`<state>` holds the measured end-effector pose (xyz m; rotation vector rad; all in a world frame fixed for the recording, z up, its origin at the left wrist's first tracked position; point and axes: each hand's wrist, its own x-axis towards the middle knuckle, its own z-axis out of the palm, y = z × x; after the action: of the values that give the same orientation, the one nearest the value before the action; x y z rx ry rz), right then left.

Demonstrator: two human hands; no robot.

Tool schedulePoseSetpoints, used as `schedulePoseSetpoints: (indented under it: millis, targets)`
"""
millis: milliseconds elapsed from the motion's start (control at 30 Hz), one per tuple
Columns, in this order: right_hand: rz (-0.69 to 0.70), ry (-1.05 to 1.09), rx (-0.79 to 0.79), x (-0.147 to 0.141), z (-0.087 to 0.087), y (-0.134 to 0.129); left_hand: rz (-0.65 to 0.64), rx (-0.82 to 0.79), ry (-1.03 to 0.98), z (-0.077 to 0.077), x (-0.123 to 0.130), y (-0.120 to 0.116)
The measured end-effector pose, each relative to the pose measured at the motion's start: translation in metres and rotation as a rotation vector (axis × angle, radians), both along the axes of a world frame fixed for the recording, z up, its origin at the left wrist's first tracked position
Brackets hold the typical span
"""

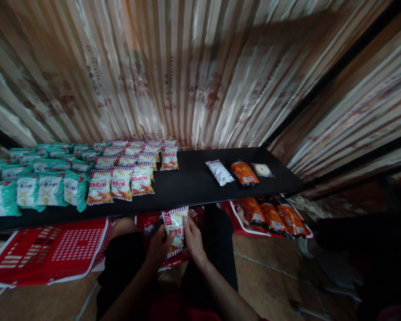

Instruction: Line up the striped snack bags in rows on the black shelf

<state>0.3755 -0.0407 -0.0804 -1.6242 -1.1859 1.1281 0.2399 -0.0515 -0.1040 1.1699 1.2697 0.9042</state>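
Observation:
Both my hands hold one snack bag [176, 226], white and orange with a striped top edge, above my lap just in front of the shelf. My left hand [157, 246] grips its left side, and my right hand [193, 236] is closed on its right side. Behind the bag, a red basket [195, 215] with more packets is partly hidden. On the black shelf [190, 178], several matching snack bags [121, 183] stand in rows, with one bag [169, 158] at the right end of the back row.
Green-and-white bags [48, 189] fill the shelf's left end. Further right lie a silver-white packet [219, 173], an orange packet [244, 173] and a small pale packet [261, 170]. Below are a red basket [76, 243] and a basket of orange packets [270, 217]. A striped curtain [173, 67] hangs behind.

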Motion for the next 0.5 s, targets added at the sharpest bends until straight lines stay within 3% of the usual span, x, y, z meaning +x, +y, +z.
schedulePoseSetpoints:
  millis: [267,500]
  targets:
    - [0.107,0.073,0.042,-0.002,0.005,-0.002,0.059,0.008,-0.065,0.01,-0.006,0.005]
    - [0.186,0.167,0.033,-0.003,-0.001,-0.003,0.119,0.016,-0.067,0.024,-0.009,0.008]
